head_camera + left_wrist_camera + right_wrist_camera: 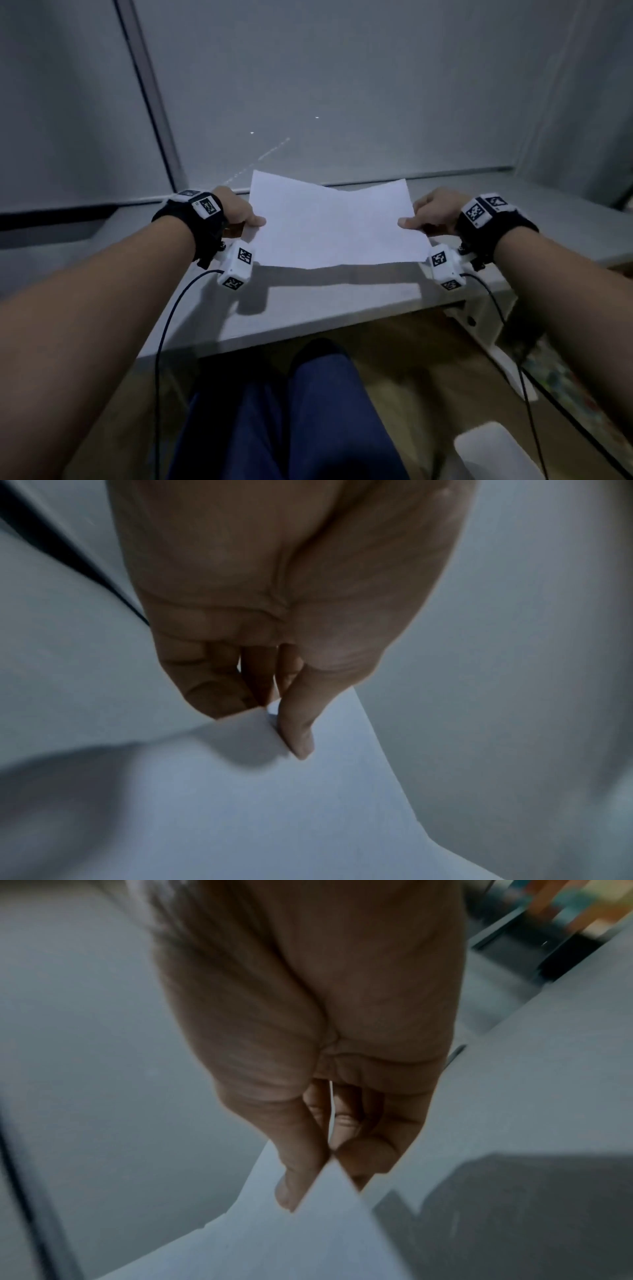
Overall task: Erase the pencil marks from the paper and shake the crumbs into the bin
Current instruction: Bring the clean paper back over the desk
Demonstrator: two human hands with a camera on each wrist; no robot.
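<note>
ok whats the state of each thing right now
paper: lifted off the desk, sagging in the middle, no marks visible
left hand: pinches the paper's left edge
right hand: pinches the paper's right edge
desk: paper's shadow falls on it

Grey desk against a grey wall

The grey desk (pixel 342 301) carries only the shadow of a sheet held above it; its front edge overhangs a wooden floor (pixel 404 363).
</note>
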